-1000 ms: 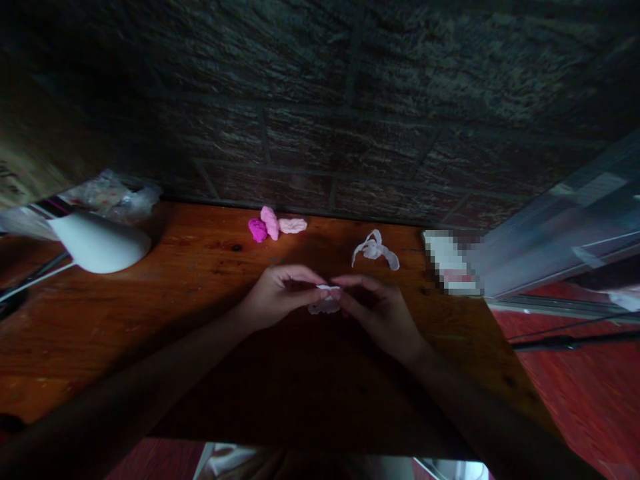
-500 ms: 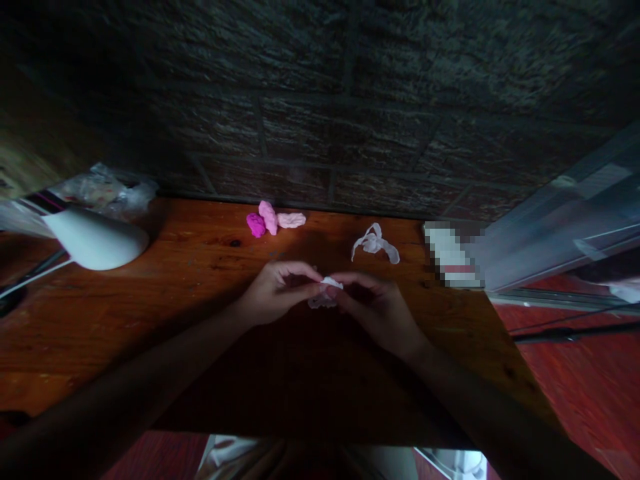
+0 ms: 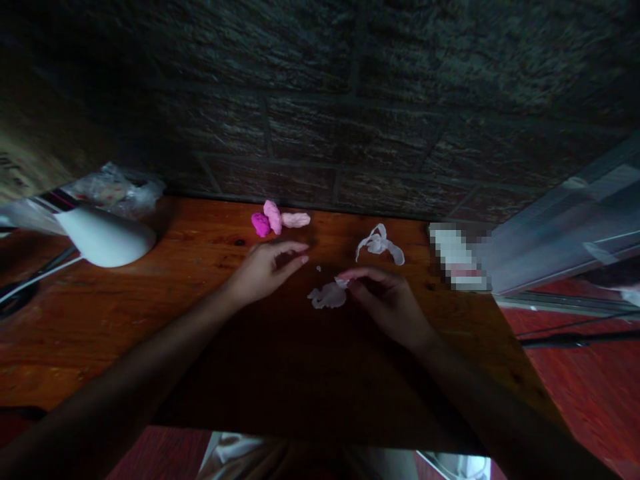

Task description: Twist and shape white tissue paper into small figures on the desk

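My right hand (image 3: 393,303) pinches a small white crumpled piece (image 3: 342,283) between thumb and fingertips. Just below and left of that pinch, a thin, ragged pale sheet (image 3: 329,297) lies on the table. My left hand (image 3: 263,272) is off to the left, thumb and forefinger apart, with nothing visible between them. A tiny white crumb (image 3: 319,269) rests between the two hands. Toward the wall, thin white strips (image 3: 380,245) lie curled in a loose tangle. Beyond my left hand sit lumps that look like modelling clay: magenta (image 3: 261,225), pink (image 3: 273,217) and pale pink (image 3: 296,220).
The wooden table (image 3: 200,247) meets a dark brick wall (image 3: 310,133) at the back. At left stand a white rounded object (image 3: 110,240) with a cable and a clear plastic bag (image 3: 117,190). A blurred-out white item (image 3: 457,257) lies by the right edge, beside a translucent panel (image 3: 565,227).
My left hand has let go of the white piece and moved up and left. My right hand keeps the piece. The pale sheet and crumb on the table are now uncovered.
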A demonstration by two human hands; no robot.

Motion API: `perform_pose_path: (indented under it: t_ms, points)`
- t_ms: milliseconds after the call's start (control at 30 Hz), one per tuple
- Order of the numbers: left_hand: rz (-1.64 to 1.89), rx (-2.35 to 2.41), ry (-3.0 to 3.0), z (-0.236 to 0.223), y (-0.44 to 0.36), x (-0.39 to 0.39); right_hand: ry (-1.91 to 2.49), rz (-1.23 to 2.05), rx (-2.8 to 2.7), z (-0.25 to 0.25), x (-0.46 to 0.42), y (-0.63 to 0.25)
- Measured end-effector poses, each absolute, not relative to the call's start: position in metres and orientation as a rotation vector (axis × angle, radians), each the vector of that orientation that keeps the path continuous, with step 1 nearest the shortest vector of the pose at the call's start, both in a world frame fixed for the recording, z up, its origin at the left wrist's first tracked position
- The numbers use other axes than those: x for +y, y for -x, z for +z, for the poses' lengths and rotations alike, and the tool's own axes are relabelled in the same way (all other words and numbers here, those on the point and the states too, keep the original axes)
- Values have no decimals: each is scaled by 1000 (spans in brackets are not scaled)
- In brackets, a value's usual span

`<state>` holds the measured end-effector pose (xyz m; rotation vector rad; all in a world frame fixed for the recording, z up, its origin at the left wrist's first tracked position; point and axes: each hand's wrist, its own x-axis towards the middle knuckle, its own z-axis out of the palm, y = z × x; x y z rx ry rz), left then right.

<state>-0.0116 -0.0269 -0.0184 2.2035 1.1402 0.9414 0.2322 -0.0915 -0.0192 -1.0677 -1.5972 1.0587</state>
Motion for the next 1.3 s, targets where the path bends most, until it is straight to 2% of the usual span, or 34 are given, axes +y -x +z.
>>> perform_pose_path:
  t_ms: [233,467,700,900,1100,1300]
  points:
    - [742,1054,-2476,-33,-9,-24,1066,1059,-1538,-18,-91,-228]
    - [767,970,-2359,-25,-6,-30,1067,1144,-1447,-17,-91,-228]
    - [955,948,-2116,-12,-13,-49,1037,1116,-1453,-12,-93,-228]
    - [668,874,-2364,-17,-12,-47,1076,1057,-1405,-14,-87,-236]
    - [990,997,-2173,-12,-16,-58,1006,1101,-1570,-17,-96,-228]
    - [914,845,-1891,-13,-20,-60,1058,1004,-1554,-19,-102,-223]
